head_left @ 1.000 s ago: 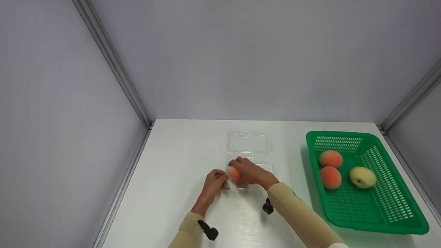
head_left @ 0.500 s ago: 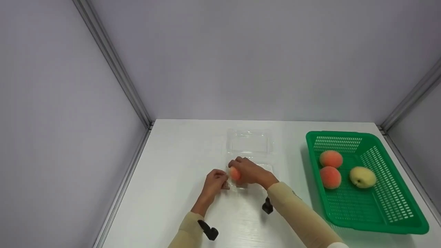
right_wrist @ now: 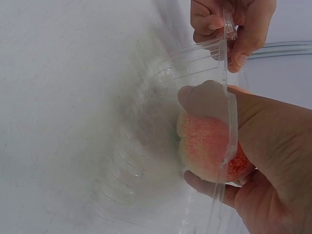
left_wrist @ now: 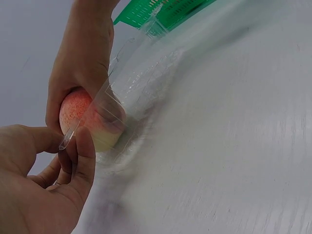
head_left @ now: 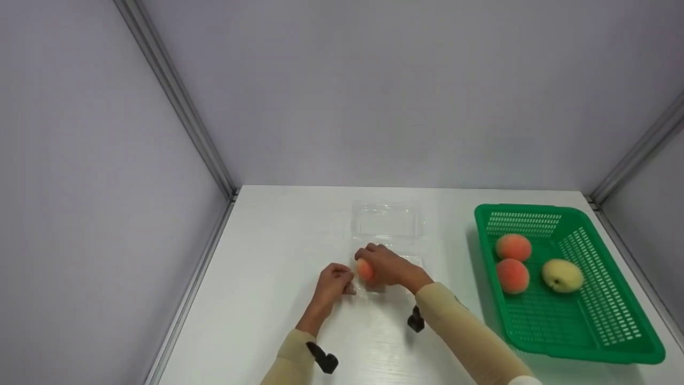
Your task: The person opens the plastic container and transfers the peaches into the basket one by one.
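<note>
A clear plastic clamshell box lies on the white table, its lid folded back toward the far wall. My right hand grips a red-and-yellow peach down inside the box. Through the clear wall in the right wrist view, the peach shows between thumb and fingers. My left hand pinches the near-left corner of the box rim, thumb against curled fingers, as the left wrist view shows at the rim. The far side of the peach is hidden by my right hand.
On the right stands a green plastic basket. In it lie two reddish peaches and a yellow fruit. Grey wall panels close in the table at the back and sides.
</note>
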Demonstrator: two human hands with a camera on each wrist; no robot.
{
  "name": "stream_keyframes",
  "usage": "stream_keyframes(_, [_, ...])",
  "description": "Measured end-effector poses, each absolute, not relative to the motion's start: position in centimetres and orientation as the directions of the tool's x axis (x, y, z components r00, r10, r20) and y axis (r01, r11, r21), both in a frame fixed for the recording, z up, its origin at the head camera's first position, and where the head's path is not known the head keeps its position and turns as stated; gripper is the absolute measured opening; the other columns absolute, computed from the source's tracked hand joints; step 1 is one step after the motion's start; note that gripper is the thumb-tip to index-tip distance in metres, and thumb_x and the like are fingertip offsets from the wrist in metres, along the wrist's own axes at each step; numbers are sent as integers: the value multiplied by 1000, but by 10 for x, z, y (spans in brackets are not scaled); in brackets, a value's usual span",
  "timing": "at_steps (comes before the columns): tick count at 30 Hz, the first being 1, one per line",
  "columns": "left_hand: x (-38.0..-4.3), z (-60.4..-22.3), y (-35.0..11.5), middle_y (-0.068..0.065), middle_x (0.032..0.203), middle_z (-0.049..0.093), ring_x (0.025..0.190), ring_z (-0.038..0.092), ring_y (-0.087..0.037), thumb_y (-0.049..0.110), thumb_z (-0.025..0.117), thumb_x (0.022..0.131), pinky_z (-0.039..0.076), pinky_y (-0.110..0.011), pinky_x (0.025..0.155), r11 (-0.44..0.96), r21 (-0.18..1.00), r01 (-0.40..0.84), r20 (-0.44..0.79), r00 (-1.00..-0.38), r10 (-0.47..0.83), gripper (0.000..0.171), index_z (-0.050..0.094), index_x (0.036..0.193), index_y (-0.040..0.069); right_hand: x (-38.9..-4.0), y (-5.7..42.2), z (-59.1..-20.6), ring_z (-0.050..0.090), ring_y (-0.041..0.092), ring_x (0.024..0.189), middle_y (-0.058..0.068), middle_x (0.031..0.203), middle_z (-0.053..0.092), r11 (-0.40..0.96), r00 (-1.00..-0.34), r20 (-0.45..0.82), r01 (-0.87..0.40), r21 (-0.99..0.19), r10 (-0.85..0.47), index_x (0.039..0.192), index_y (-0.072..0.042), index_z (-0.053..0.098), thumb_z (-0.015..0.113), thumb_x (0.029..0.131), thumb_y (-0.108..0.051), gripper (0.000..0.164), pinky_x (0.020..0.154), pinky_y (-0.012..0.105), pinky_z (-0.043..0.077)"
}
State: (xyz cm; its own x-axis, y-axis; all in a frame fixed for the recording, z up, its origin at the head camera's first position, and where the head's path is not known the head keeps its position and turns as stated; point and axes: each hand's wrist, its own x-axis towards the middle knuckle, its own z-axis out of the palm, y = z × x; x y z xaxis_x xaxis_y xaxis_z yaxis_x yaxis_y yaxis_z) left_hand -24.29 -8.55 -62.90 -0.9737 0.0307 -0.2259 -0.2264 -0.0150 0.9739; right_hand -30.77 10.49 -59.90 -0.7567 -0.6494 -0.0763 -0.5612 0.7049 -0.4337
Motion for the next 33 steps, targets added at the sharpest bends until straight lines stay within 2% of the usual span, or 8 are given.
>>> stream_keyframes(11, [-243, -627, -85, -1, 80, 58, 71, 58, -11, 8, 64, 103, 63, -25, 65, 1, 973, -229, -229, -973, 31, 21, 59, 117, -6, -307, 107, -596, 60, 30, 110, 12, 124, 63, 698, -753, -52, -578, -423, -655, 134, -11, 64, 90, 82, -13, 59, 96, 47, 58])
stream_keyframes(21, [-244, -630, -84, -3, 84, 60, 73, 58, -12, 10, 65, 102, 64, -28, 66, 28, 970, -242, -242, -970, 11, 20, 59, 115, -4, -306, 109, -592, 60, 29, 110, 11, 123, 64, 705, -761, -52, -570, -422, -647, 132, -12, 64, 91, 81, -12, 58, 97, 47, 58])
stream_keyframes(33, [-243, -628, -85, -1, 81, 59, 68, 59, -10, 11, 65, 103, 62, -25, 65, 27, 972, -234, -235, -972, 24, 19, 58, 114, -3, -306, 114, -588, 60, 29, 110, 11, 124, 65, 706, -761, -48, -574, -415, -647, 132, -14, 64, 90, 80, -9, 59, 95, 45, 59])
